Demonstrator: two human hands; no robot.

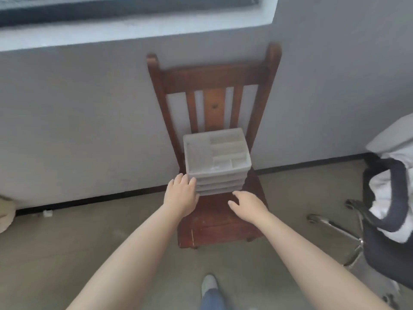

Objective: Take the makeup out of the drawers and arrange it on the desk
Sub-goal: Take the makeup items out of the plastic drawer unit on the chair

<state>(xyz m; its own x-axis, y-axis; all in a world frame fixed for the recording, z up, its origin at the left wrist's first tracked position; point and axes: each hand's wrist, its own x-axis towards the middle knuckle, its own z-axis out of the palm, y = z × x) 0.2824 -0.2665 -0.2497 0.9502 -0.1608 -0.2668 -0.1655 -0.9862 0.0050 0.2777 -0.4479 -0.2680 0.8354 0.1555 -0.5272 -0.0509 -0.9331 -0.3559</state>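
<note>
A small translucent white drawer unit stands on the seat of a dark wooden chair, against the chair's back. Its top is an open tray with several compartments, and stacked drawers show below. My left hand is at the unit's front left corner, fingers straight and touching or nearly touching its side. My right hand hovers over the seat just in front of the unit's lower right, fingers relaxed, holding nothing. No makeup can be made out through the blurred plastic.
The chair stands against a grey wall under a window sill. An office chair draped with white cloth stands at the right, its wheeled base on the floor. A beige object lies at the left edge. My shoe is below.
</note>
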